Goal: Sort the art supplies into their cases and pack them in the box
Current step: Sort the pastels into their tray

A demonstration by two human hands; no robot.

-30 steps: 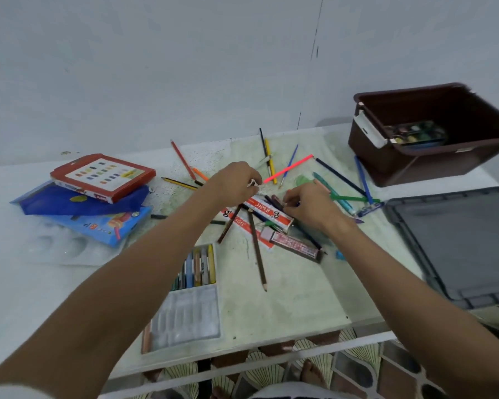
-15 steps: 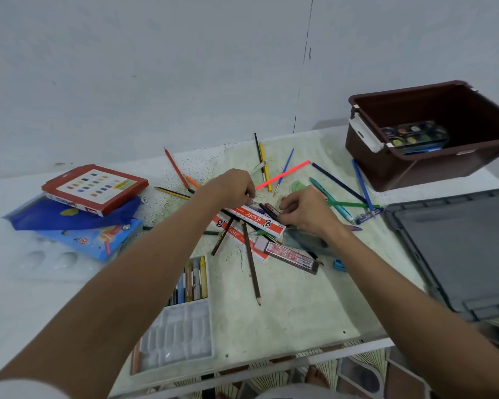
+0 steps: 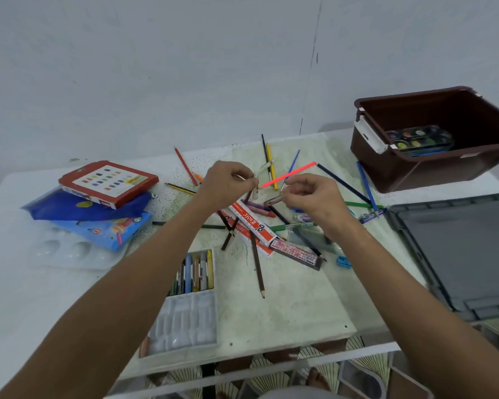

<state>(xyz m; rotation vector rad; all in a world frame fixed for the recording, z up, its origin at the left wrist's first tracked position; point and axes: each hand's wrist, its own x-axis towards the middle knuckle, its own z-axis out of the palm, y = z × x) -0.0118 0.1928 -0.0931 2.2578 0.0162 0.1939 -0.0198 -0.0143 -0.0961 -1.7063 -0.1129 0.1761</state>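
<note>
Left hand (image 3: 228, 182) pinching a white crayon (image 3: 255, 191), right hand (image 3: 308, 197) pinching a dark crayon (image 3: 272, 200); tray (image 3: 185, 321) at 6 o'clock, nearer the left, slots running 12-to-6.

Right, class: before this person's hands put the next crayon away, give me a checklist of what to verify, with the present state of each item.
1. Left hand grips a small piece: ok, though what it is cannot be told.
2. Right hand pinches a short dark crayon: ok.
3. Crayon tray has free slots: ok, its near half looks unfilled.
4. Brown box open to receive cases: ok, only a paint palette shows inside.
5. Grey lid off the box: ok, it lies flat at the right.
6. Loose pencils sorted: not ok, many lie scattered on the table.
</note>
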